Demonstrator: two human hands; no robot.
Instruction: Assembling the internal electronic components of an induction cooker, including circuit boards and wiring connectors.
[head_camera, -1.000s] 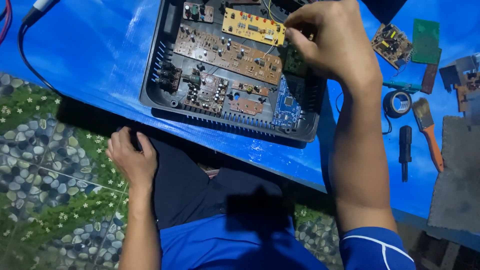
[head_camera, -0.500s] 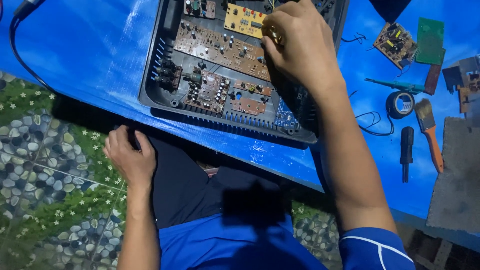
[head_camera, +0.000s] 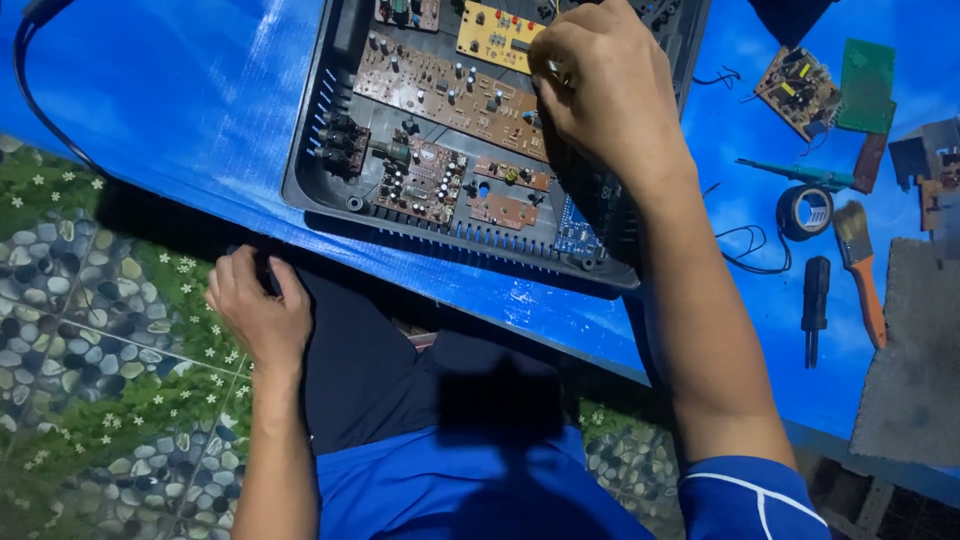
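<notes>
Blue sheeting (head_camera: 180, 90) is covering the bench, w/ a dark open chassis (head_camera: 330, 130) sitting at top centre of the frame. Right hand (head_camera: 610, 90) is curling over the boards inside it, fingers bunched narrow near a yellow circuit board (head_camera: 490, 30) at the top edge; can't tell whether it's pinching anything. Long brown circuit board (head_camera: 440, 90) is lying just left of that hand. Left hand (head_camera: 255, 315) is resting lower left on the dark-clothed knee, fingers loosely bent (nothing visibly held). At right of frame: tape roll (head_camera: 805, 212), paintbrush (head_camera: 860, 265) & black screwdriver (head_camera: 815, 305), lying apart from the chassis.
</notes>
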